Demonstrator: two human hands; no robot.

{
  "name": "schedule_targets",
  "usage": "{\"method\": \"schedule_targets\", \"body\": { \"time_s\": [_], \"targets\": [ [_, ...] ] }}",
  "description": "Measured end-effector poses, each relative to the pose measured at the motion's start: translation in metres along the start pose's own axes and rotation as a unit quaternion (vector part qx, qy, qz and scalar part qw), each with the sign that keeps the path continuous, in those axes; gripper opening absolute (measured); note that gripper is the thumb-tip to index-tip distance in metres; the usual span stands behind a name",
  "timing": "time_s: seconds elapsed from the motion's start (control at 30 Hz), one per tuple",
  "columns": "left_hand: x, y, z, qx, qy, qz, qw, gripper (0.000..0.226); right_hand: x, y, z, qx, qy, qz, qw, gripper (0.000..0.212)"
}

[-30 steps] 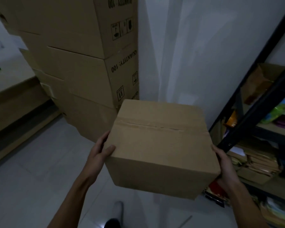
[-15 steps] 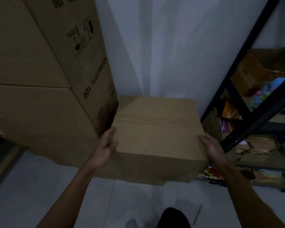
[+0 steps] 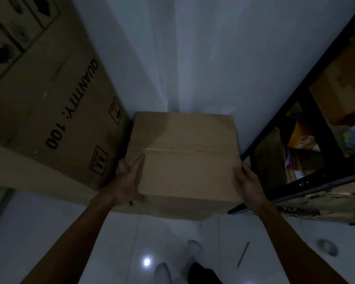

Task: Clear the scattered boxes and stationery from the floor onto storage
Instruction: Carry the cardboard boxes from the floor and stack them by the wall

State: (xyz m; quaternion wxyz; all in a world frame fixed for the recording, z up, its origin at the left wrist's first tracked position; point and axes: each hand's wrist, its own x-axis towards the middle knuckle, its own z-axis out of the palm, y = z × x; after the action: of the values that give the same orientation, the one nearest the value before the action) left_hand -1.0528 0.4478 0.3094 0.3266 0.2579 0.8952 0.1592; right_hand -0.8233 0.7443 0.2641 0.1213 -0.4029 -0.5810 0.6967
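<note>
Lowering squarely matters: the left hand and right hand clasp opposite sides of the plain brown taped cardboard box, thumbs on top. It sits between the large printed brown carton and black metal shelving rack, near the white wall. Keep it level.

Plain brown cardboard box, closed, top flaps meeting at a taped centre seam running left-right. Sits roughly level, top face up, near bottom corner crumpled. Can't tell if it rests on the floor. Thin pen-like stick lies on the white floor tiles, well apart from it.
</note>
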Motion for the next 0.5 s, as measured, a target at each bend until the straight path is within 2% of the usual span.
{"method": "schedule_targets", "body": {
  "time_s": [0.1,0.2,0.27,0.4,0.5],
  "targets": [
    [-0.001,-0.010,0.000,0.019,0.026,-0.017,0.999,0.145,0.001,0.002,0.007,0.005,-0.004,0.004,1.000,0.029],
    [-0.003,-0.024,0.000,0.176,0.136,0.075,0.972,0.139,0.004,0.009,0.026,0.001,-0.023,-0.002,1.000,0.032],
    [-0.004,-0.026,0.005,0.242,0.150,0.110,0.952,0.128,0.008,0.011,0.035,-0.015,-0.024,-0.011,1.000,0.035],
    [0.001,-0.022,0.020,0.195,0.170,0.108,0.960,0.111,0.005,0.009,0.039,-0.058,-0.027,-0.037,0.997,0.039],
    [0.006,-0.025,0.027,0.225,0.179,0.097,0.953,0.108,0.004,0.009,0.041,-0.102,-0.023,-0.047,0.993,0.042]
  ]
}}
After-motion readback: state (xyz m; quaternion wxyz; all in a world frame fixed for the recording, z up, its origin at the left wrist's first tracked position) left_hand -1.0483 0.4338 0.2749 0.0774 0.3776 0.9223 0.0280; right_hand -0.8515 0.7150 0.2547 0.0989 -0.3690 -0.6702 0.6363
